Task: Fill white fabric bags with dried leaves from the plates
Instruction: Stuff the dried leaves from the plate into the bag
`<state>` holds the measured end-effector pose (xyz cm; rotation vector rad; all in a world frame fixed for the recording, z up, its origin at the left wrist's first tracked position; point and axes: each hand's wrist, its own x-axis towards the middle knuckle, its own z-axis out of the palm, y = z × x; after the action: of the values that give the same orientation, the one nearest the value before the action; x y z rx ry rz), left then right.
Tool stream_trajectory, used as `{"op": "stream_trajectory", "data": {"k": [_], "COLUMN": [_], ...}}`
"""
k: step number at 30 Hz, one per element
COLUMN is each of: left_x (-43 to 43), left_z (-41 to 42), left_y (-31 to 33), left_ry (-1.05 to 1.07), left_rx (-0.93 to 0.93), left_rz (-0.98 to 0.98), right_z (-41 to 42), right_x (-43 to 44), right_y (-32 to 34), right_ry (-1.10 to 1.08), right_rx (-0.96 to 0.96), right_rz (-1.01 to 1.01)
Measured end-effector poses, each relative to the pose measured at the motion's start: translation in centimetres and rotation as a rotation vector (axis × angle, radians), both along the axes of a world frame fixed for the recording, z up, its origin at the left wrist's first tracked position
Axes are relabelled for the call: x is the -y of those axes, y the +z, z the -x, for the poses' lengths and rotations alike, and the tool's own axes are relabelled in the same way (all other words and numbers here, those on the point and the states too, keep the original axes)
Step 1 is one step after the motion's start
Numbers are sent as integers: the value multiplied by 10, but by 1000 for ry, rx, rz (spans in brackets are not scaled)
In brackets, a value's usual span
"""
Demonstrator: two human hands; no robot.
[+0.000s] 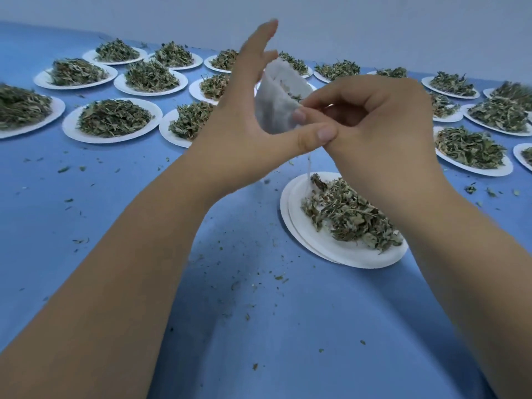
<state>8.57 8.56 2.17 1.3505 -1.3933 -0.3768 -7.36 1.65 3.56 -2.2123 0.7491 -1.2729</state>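
Blue cloth (244,312) covers the work surface. Held clear of it, at the centre of the scene, is the white fabric bag (273,110), mouth upward and parted, with a few leaf fragments visible inside.

The left hand (244,119) has its fingers straight and pointing up and its thumb stretched out to the right beneath the bag. The bag lies against the fingers in the crook of the hand, unclasped. The right hand (383,119) has its fingers curled, with thumb and forefinger pinching the bag's right edge. The left thumb tip touches the right hand.

A thin drawstring (309,165) hangs from the bag toward the near plate (345,254), below the hands, which appears to be stacked on a second plate. The dried leaves (351,217) on it form a loose pile, partly hidden by the right forearm.

The other plates (69,122), each heaped with leaves, stand in rows at far left, far and right. Leaf crumbs (254,366) are scattered over the near cloth.
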Motion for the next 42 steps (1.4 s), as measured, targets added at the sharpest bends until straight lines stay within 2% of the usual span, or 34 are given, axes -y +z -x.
{"op": "stream_trajectory", "data": {"k": [2,7,10,14,18,22,27,34,39,42], "left_x": [-2,-1,9,18,22,23,20,19,17,17], "left_z": [-6,-12,2,-1,-16,-17,-19,-23,-16,-8], "left_y": [0,-3,-12,-19,-23,-19,-21,-21,-24,-26], "left_ry": [10,17,6,106,194,176,357,447,318,249], "left_rx": [20,245,311,165,143,-40,133,300,388,407], "left_rz": [6,-68,-43,3,-121,-164,-141,-163,-190,-180], "right_z": [-7,-16,-25,-33,-30,-26,-18,-3,1,-3], "right_x": [1,4,2,-3,-7,-10,-11,-5,-6,-7], "right_y": [0,1,2,1,3,5,6,5,1,-2], "right_ry": [10,76,92,122,210,283,284,165,32,15], "right_rx": [23,126,116,55,47,102,107,62,129,85], "right_rz": [-57,-260,-262,-252,-307,-386,-455,-373,-266,-217]}}
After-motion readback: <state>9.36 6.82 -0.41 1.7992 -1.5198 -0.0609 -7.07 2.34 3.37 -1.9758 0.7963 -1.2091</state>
